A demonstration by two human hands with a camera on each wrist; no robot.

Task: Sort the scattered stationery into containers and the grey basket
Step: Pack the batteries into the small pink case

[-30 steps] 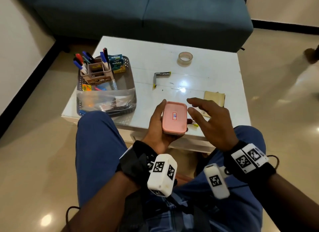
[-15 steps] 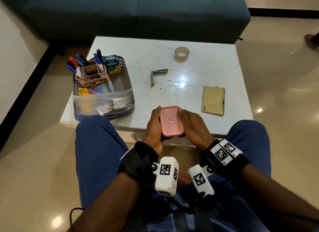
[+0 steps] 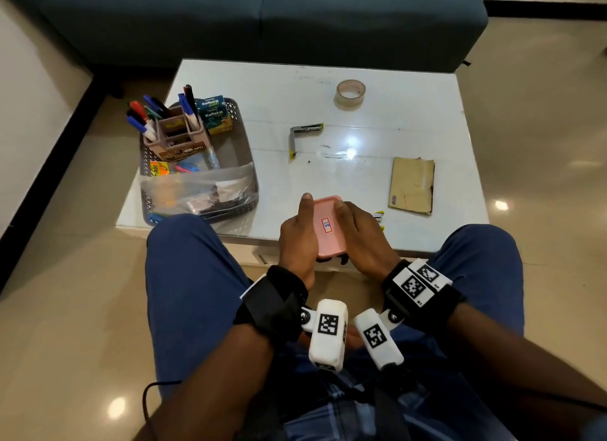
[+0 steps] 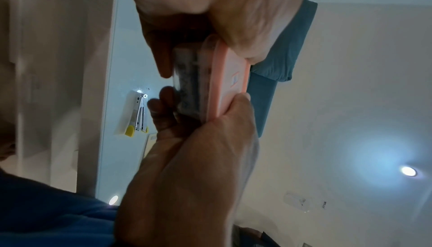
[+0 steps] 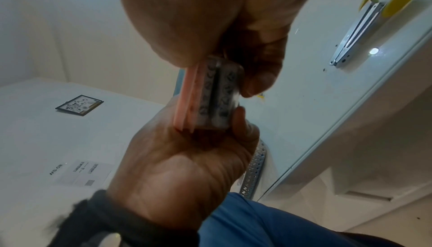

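A white table (image 3: 377, 89) stands on a glossy beige floor in front of a dark teal sofa (image 3: 262, 17) that fills the top of the head view. Low in the centre of that view, over the table's near edge, both hands clasp a small pink-lidded box (image 3: 328, 227). The left hand (image 3: 297, 240) wraps its left side with the thumb lying along the lid's edge; the right hand (image 3: 363, 240) curls round the right side, thumb on the lid. The wrist views show fingers of both hands folded under the clear body of the box, so each hand is closed tightly on it. A small red-bordered sticker on the lid reads "18".

At the left of the table sits the grey basket (image 3: 244, 191). It holds a pen holder (image 3: 179, 138) full of markers, two green cartons (image 3: 215, 113) printed "Koflet-H", and a clear plastic bag (image 3: 203, 191). At centre lies an opened stapler (image 3: 303, 135), a tape roll (image 3: 350, 93) lies towards the upper right, and a brown envelope (image 3: 412, 184) at the right, with a barcode on its near corner.
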